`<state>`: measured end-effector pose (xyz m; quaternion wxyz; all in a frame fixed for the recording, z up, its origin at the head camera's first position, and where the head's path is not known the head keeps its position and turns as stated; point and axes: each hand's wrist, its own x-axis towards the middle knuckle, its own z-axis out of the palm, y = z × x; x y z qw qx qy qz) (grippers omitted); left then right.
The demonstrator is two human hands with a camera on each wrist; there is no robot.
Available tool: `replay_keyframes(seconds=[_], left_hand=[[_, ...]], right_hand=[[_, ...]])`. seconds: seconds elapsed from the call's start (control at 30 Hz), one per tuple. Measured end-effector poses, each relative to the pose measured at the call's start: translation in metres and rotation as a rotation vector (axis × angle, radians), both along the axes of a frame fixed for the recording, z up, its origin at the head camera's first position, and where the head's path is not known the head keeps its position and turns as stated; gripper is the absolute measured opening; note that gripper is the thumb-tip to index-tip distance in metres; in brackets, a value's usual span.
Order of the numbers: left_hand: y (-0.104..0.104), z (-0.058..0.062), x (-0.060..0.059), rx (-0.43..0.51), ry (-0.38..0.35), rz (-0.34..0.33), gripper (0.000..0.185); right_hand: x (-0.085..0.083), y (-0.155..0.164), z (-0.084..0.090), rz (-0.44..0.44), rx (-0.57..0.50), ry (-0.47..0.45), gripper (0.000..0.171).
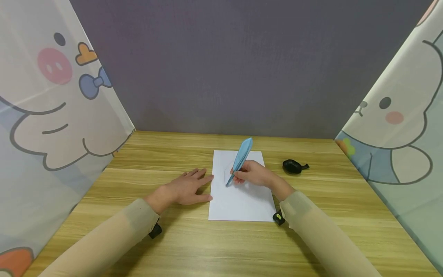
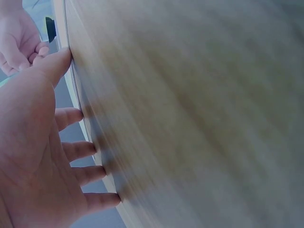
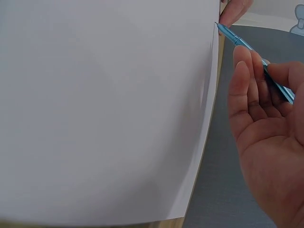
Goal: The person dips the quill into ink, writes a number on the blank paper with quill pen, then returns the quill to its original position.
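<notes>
A white sheet of paper lies on the wooden table. My right hand grips a light blue feather-shaped pen, its tip touching the paper where a faint curved line is drawn. The right wrist view shows the pen, its tip on the paper, held in my right hand. My left hand lies flat on the table with straight fingers, its fingertips at the sheet's left edge. In the left wrist view the left hand presses its fingertips to the table.
A small black object lies on the table to the right of the paper. Cartoon-printed curtains close in both sides, and a grey wall stands behind the table.
</notes>
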<state>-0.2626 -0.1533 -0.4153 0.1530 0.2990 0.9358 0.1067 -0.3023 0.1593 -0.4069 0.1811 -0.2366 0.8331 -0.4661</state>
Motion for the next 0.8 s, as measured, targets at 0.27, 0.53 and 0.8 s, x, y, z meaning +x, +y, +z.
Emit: replay_keyframes(seconds=[0.27, 0.53, 0.8], left_hand=[[0.001, 0.0, 0.0, -0.004, 0.009, -0.002, 0.084], [0.0, 0.001, 0.001, 0.002, 0.007, -0.006, 0.084], [0.0, 0.001, 0.001, -0.001, 0.003, -0.008, 0.084]], right_hand=[[0.004, 0.003, 0.0, 0.031, -0.004, -0.008, 0.027], [0.008, 0.007, -0.001, 0.04, 0.001, -0.021, 0.027], [0.014, 0.012, -0.001, 0.052, 0.0, -0.035, 0.027]])
